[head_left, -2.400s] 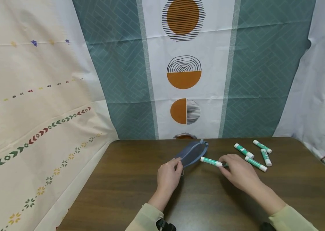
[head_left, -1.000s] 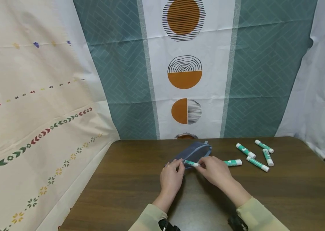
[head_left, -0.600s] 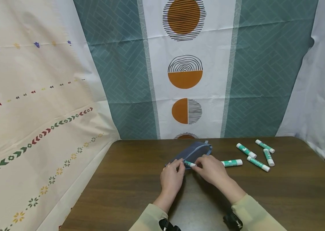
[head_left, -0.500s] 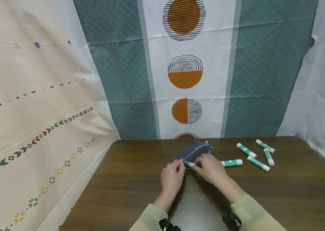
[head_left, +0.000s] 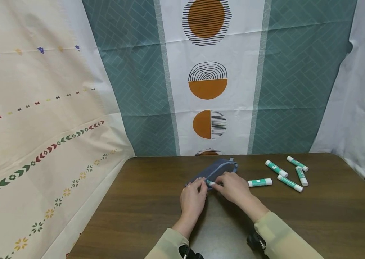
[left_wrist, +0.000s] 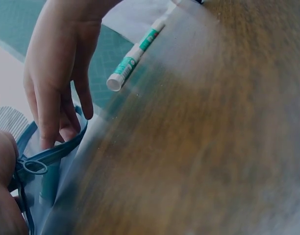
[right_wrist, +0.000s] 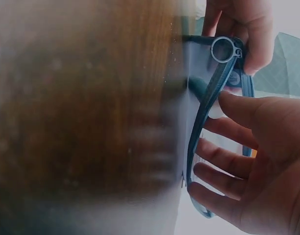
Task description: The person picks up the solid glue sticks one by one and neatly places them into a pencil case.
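A translucent blue zippered pouch [head_left: 213, 168] lies tilted on the table, its zip undone. My left hand [head_left: 193, 203] pinches the near corner, by the ring-shaped zip pull [right_wrist: 222, 50]. With thumb and forefinger, my right hand [head_left: 234, 189] holds the white end of a glue stick [head_left: 210, 182] at the pouch mouth. Through the clear side in the left wrist view, the green body of that glue stick [left_wrist: 49, 183] shows inside. The other fingers of the right hand [right_wrist: 282, 142] spread along the zip edge. Part of the glue stick is hidden by the fingers.
One green-and-white glue stick [head_left: 260, 182] lies just right of the right hand. Several more glue sticks [head_left: 289, 183] are scattered farther right on the brown wooden table [head_left: 130, 216]. A patterned cloth [head_left: 208, 126] hangs behind the table's back edge.
The right hand has carried the glue stick left from the table to the pouch and pushed it inside, leaving another lying behind. The left hand keeps its hold on the pouch.
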{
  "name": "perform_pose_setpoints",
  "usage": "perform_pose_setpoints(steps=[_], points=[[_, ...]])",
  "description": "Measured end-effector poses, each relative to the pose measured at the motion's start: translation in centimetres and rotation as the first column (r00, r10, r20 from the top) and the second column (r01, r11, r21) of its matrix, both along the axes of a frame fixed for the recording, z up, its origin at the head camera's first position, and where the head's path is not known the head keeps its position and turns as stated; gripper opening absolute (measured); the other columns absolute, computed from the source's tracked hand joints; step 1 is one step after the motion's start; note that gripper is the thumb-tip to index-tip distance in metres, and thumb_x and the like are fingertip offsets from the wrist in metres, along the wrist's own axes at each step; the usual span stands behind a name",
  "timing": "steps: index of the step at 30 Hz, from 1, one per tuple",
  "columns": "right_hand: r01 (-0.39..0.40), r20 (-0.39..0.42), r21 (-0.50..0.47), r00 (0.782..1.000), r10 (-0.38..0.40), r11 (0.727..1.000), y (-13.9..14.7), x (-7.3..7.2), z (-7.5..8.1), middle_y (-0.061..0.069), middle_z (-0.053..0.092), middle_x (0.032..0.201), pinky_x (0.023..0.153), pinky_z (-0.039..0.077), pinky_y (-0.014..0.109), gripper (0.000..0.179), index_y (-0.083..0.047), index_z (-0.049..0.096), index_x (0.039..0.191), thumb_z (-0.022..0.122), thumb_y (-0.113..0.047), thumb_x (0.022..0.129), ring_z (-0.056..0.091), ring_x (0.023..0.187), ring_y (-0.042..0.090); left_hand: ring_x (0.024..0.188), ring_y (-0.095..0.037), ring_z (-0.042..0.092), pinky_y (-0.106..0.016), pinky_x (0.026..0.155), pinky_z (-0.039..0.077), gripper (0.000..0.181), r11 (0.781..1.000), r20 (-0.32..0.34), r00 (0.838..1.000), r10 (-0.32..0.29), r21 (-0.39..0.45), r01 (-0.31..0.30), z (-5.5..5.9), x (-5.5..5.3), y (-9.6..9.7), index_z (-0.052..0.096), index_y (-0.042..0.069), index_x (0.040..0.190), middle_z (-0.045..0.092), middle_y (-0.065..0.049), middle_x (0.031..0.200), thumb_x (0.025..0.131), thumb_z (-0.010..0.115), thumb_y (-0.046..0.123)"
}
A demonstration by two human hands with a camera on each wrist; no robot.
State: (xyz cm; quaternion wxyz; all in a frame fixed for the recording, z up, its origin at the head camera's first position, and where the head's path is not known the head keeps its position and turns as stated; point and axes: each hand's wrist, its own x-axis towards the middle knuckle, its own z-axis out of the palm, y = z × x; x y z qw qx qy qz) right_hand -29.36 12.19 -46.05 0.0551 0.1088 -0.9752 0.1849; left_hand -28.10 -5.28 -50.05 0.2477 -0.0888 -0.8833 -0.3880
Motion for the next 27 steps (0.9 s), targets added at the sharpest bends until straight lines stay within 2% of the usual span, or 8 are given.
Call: perform_pose_setpoints(steps=[15,22,27], points=[[-0.028,-0.020,0.036,0.999,0.029,0.999,-0.30,-0.26,-0.22,0.001,0.068,0.096,0.076,0.059,0.048,0.027,-0.017,0.087,0.112,0.075,-0.040,0.105,0.065,0.094,0.025,0.119,-0.031,0.077,-0.052,0.107,0.058,0.026,1.000,0.041,0.999,0.016,0.009,-0.017,-0.29,-0.25,0.07,0.087,0.016,0.121,0.081,-0.004,0.123,0.104,0.069,0.019],[-0.049,-0.029,0.034,0.998,0.050,0.998,-0.58,-0.24,-0.25,0.000,0.070,0.099,0.079,0.059,0.047,0.021,-0.018,0.087,0.113,0.076,-0.034,0.105,0.063,0.095,0.023,0.120,-0.027,0.077,-0.052,0.106,0.059,0.024,1.000,0.035,0.999,0.024,0.014,-0.024,-0.28,-0.32,-0.06,0.089,0.019,0.117,0.082,-0.001,0.122,0.103,0.069,0.019],[-0.065,-0.045,0.034,0.997,0.067,0.997,-1.01,-0.02,-0.11,0.003,0.071,0.099,0.080,0.060,0.050,0.020,-0.017,0.087,0.111,0.077,-0.033,0.104,0.064,0.098,0.027,0.119,-0.032,0.077,-0.054,0.102,0.060,0.025,0.999,0.030,0.999,0.036,0.010,-0.036,-0.30,-0.18,-0.06,0.088,0.018,0.119,0.081,-0.004,0.122,0.103,0.069,0.021]])
